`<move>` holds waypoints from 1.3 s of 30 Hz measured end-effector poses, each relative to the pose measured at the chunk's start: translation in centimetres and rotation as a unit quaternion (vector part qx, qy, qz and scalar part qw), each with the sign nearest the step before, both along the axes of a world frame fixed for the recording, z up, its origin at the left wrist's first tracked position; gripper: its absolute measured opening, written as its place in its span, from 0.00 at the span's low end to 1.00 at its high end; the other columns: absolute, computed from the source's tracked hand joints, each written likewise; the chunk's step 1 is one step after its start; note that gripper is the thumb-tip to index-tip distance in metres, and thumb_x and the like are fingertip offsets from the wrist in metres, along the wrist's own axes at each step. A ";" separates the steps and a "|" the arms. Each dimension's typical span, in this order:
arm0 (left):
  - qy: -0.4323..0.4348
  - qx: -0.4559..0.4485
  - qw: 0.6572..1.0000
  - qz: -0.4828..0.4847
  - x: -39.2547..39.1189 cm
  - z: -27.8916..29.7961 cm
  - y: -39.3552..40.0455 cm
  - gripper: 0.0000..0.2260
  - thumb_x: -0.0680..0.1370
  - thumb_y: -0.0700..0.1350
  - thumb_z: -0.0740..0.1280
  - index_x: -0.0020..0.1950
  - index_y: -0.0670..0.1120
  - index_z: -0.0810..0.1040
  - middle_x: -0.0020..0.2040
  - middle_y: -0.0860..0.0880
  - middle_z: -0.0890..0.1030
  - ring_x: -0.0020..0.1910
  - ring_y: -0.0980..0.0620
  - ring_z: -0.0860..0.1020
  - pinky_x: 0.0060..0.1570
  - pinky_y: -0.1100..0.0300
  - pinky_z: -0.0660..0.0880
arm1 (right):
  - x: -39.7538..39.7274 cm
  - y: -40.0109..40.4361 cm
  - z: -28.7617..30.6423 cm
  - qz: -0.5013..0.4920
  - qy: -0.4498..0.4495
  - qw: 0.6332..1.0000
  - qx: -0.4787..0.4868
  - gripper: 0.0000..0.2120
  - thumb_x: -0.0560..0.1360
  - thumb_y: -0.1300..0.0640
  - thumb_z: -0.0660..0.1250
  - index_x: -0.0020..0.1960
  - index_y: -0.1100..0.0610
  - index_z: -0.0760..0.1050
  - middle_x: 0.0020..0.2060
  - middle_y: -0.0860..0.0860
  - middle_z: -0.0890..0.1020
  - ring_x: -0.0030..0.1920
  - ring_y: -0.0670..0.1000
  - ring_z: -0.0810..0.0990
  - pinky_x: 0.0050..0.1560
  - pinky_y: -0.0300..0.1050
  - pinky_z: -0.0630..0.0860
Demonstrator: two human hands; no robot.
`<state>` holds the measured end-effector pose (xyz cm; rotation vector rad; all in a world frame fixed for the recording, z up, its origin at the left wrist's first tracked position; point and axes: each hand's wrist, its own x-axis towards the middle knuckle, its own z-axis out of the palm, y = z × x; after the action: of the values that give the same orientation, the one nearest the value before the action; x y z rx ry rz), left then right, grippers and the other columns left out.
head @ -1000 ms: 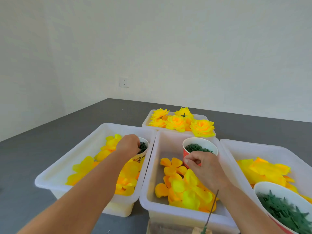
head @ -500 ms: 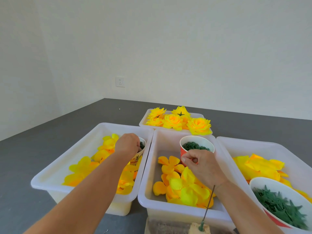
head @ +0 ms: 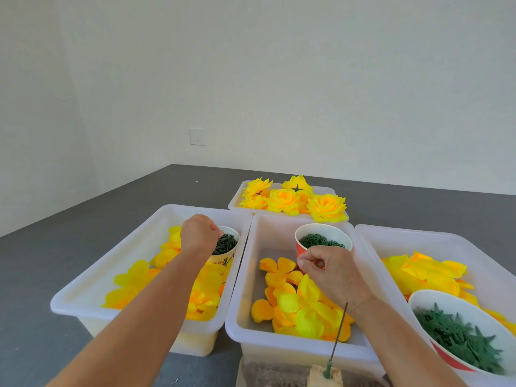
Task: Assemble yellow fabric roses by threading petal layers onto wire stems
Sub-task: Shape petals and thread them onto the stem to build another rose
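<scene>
Left hand reaching into paper cup of dark green pieces, fingertips hidden, grip unclear. Right hand hovering over yellow petal layers in middle bin, fingers curling, pinched item indiscernible. Wire stem standing upright in block, partly cropped.

The left hand dips its fingertips into a paper cup, hiding them and whatever they touch. The right hand covers the red cup front; anything its curled fingers pinch is too small to tell. The bottom edge cuts the wooden block, and the bowl of green leaves runs past the right edge.
</scene>
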<state>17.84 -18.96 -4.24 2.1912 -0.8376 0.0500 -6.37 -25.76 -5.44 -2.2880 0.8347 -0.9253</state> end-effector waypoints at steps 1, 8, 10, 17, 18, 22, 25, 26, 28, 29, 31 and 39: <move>0.028 -0.039 0.999 -0.007 0.0 0.1 0.0 0.05 0.73 0.38 0.70 0.42 0.38 0.83 0.39 0.42 0.83 0.40 0.45 0.80 0.45 0.55 0.78 | 0.0 0.0 0.0 0.000 -0.002 1.000 -0.001 0.07 0.73 0.59 0.70 0.37 0.51 0.80 0.33 0.38 0.79 0.37 0.38 0.76 0.44 0.30 0.70; 0.350 -0.319 0.873 -0.117 -2.7 4.0 1.7 0.03 0.75 0.36 0.69 0.41 0.40 0.80 0.32 0.47 0.82 0.29 0.56 0.79 0.30 0.68 0.77 | -0.1 0.0 0.1 -0.028 -0.057 0.998 -0.005 0.06 0.73 0.59 0.69 0.39 0.51 0.81 0.34 0.38 0.79 0.38 0.38 0.76 0.43 0.30 0.70; 0.448 -0.345 0.804 -0.184 -4.5 5.2 2.6 0.02 0.75 0.36 0.67 0.43 0.40 0.79 0.30 0.48 0.82 0.28 0.57 0.79 0.30 0.68 0.77 | -0.2 0.2 0.7 -0.033 -0.093 0.995 0.014 0.05 0.73 0.60 0.70 0.41 0.52 0.82 0.35 0.41 0.80 0.39 0.39 0.77 0.42 0.32 0.72; 0.619 -0.327 0.642 -0.311 -11.3 6.3 5.2 0.05 0.75 0.31 0.62 0.47 0.37 0.77 0.33 0.44 0.82 0.29 0.53 0.81 0.32 0.65 0.79 | -2.1 2.5 5.6 0.049 -0.278 0.954 0.099 0.09 0.70 0.64 0.72 0.39 0.50 0.81 0.31 0.42 0.83 0.31 0.37 0.78 0.34 0.29 0.72; 0.622 -0.320 0.637 -0.324 -12.2 6.5 5.4 0.06 0.72 0.32 0.64 0.47 0.37 0.77 0.34 0.44 0.82 0.30 0.52 0.81 0.32 0.65 0.79 | -2.5 3.3 6.2 0.068 -0.292 0.949 0.103 0.08 0.69 0.64 0.72 0.40 0.51 0.81 0.33 0.42 0.84 0.32 0.37 0.78 0.34 0.29 0.72; 0.606 -0.303 0.641 -0.360 -14.4 7.2 6.4 0.09 0.66 0.35 0.66 0.45 0.38 0.78 0.33 0.44 0.82 0.29 0.52 0.80 0.31 0.65 0.78 | -2.8 5.8 7.4 0.121 -0.307 0.936 0.124 0.08 0.69 0.63 0.72 0.44 0.51 0.82 0.38 0.47 0.86 0.40 0.41 0.82 0.39 0.31 0.75; 0.563 -0.303 0.671 -0.374 -15.3 7.8 7.2 0.08 0.65 0.36 0.67 0.44 0.38 0.78 0.32 0.44 0.82 0.28 0.53 0.79 0.30 0.65 0.77 | -3.3 7.0 8.2 0.143 -0.330 0.922 0.142 0.06 0.66 0.59 0.73 0.44 0.53 0.83 0.37 0.48 0.85 0.38 0.41 0.82 0.38 0.31 0.75; 0.548 -0.302 0.682 -0.379 -15.5 8.0 7.4 0.08 0.65 0.37 0.67 0.44 0.38 0.78 0.32 0.44 0.82 0.28 0.53 0.79 0.30 0.65 0.77 | -3.4 7.3 8.4 0.144 -0.336 0.919 0.148 0.07 0.65 0.57 0.73 0.43 0.53 0.84 0.36 0.48 0.85 0.36 0.42 0.80 0.37 0.32 0.75; 0.523 -0.293 0.700 -0.387 -15.8 8.3 8.0 0.08 0.65 0.37 0.67 0.43 0.38 0.78 0.32 0.45 0.81 0.28 0.53 0.79 0.30 0.65 0.77 | -3.6 7.8 8.6 0.132 -0.347 0.912 0.173 0.06 0.63 0.54 0.74 0.40 0.52 0.85 0.35 0.50 0.84 0.36 0.47 0.78 0.38 0.38 0.75; 0.511 -0.287 0.710 -0.390 -16.0 8.4 8.3 0.07 0.65 0.38 0.68 0.42 0.38 0.78 0.32 0.45 0.81 0.28 0.53 0.78 0.30 0.65 0.76 | -3.6 8.0 8.7 0.127 -0.351 0.907 0.193 0.06 0.62 0.53 0.74 0.39 0.52 0.85 0.35 0.53 0.84 0.37 0.51 0.76 0.40 0.43 0.75; 0.486 -0.273 0.731 -0.394 -16.3 8.6 8.8 0.06 0.65 0.40 0.69 0.38 0.39 0.78 0.30 0.46 0.80 0.27 0.54 0.77 0.29 0.65 0.75 | -3.7 8.5 8.8 0.125 -0.347 0.898 0.242 0.08 0.61 0.51 0.74 0.38 0.54 0.84 0.35 0.56 0.82 0.39 0.55 0.76 0.45 0.53 0.73; 0.389 -0.290 0.752 -0.447 -17.3 8.9 10.3 0.05 0.66 0.42 0.68 0.31 0.45 0.82 0.29 0.49 0.80 0.28 0.55 0.77 0.32 0.64 0.76 | -5.2 10.0 9.8 0.200 -0.344 0.837 0.375 0.10 0.65 0.56 0.68 0.42 0.62 0.76 0.30 0.51 0.80 0.32 0.47 0.76 0.31 0.36 0.73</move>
<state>0.56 -8.64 4.64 0.8895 -1.0697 -0.8941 -11.57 -15.81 4.32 -1.2259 0.2800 -0.9072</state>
